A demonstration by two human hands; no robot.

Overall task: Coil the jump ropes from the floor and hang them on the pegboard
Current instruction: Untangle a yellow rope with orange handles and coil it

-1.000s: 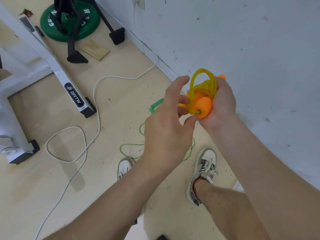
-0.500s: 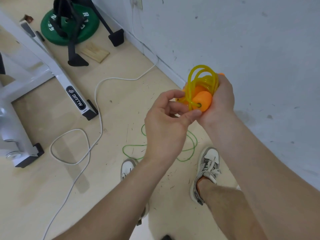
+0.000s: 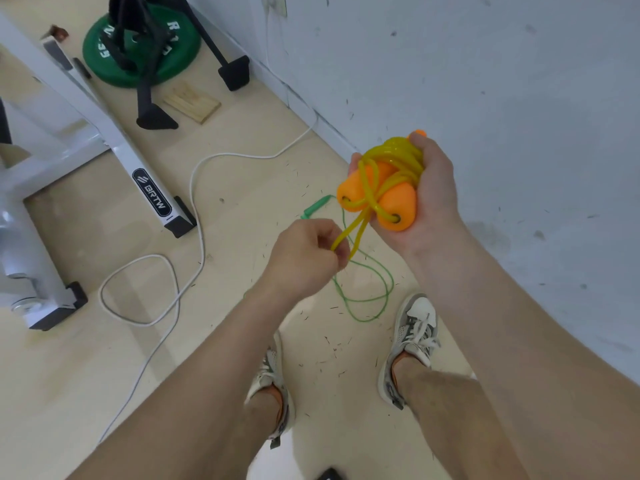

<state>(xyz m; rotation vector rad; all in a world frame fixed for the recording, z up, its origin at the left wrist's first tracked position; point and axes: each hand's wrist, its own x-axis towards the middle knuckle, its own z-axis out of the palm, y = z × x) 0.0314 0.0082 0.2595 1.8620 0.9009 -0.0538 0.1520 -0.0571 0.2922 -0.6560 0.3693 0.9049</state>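
My right hand (image 3: 434,188) grips the orange jump rope (image 3: 384,183): two orange foam handles side by side with yellow cord wound around them. A short loop of that yellow cord runs down and left to my left hand (image 3: 304,259), which pinches its end between thumb and fingers. Below my hands a green jump rope (image 3: 369,289) lies loose on the floor, its green handle (image 3: 315,206) pointing up left. No pegboard shows in this view.
A white wall (image 3: 485,81) runs along the right. A white power cable (image 3: 194,209) snakes over the floor at left. A white machine frame (image 3: 114,147), a green weight plate (image 3: 138,46) under black stand legs and a wooden block (image 3: 192,102) sit farther back. My shoes (image 3: 414,327) stand beneath my hands.
My left hand has come away from the bundle, moving down and left and drawing out a loop of yellow cord. The right hand has turned the handles' ends toward me.
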